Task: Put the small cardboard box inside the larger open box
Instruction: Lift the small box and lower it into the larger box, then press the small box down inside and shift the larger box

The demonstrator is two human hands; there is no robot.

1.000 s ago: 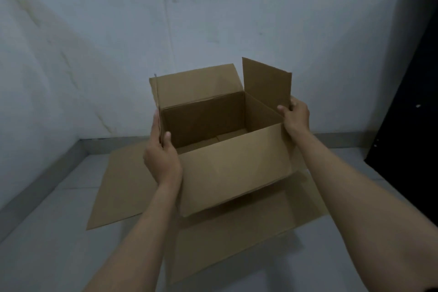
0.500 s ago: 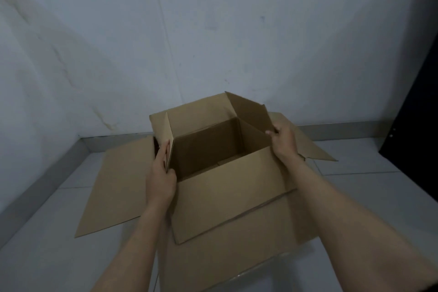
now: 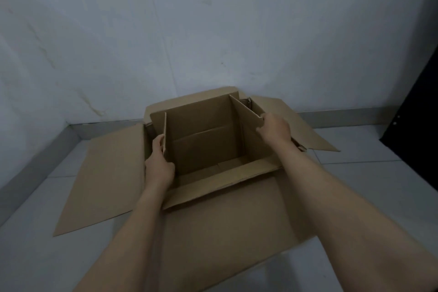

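I had my left hand (image 3: 159,166) pinching the small box's (image 3: 208,149) left side flap, thumb on one face and fingers on the other. My right hand (image 3: 275,128) was closed on the top edge of its right side flap. So each grip was pressed onto cardboard, not spread.

The small box sat between my two hands, open at the top, and it was already down inside the big box (image 3: 227,232). I judged it was almost at the bottom, but I could not see if it touched. The big box's flaps lay flat on the floor (image 3: 369,187), one out past my left hand (image 3: 109,180) and one past my right hand (image 3: 296,125).

To do this step well, I thought I should lower both sides together so the small box stayed level. I should hold the flaps softly, because thin cardboard bends. I should let go only when it rests flat, then pull my hands straight up.

I counted two boxes, one small and one big. I counted two hands. A dark thing (image 3: 419,125) stood far off beyond my right hand.
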